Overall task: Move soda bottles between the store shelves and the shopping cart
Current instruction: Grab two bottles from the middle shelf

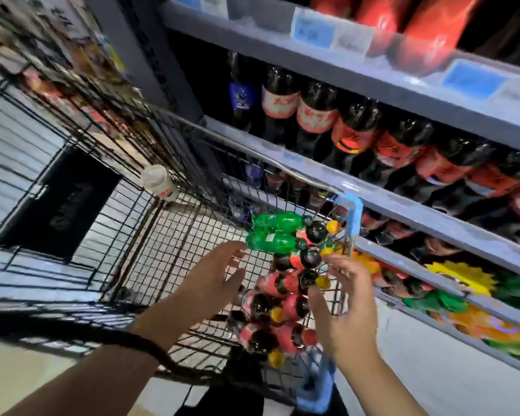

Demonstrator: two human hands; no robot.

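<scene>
Your left hand and right hand, lower centre, hover over the cart, fingers apart and holding nothing. Between them lie two green bottles and a heap of cola bottles, too tangled to count. A pale bottle sits centre left. The shelves at right are blurred and their labels unreadable.

Both arms reach forward, bare. Left hand: palm turned inward, fingers straight, slightly spread, holding nothing. Right hand: fingers spread and loosely bent, thumb out to the left of them, holding nothing. Left fingertips lie up-left of the right fingertips, apart. Slight blur on both.
</scene>
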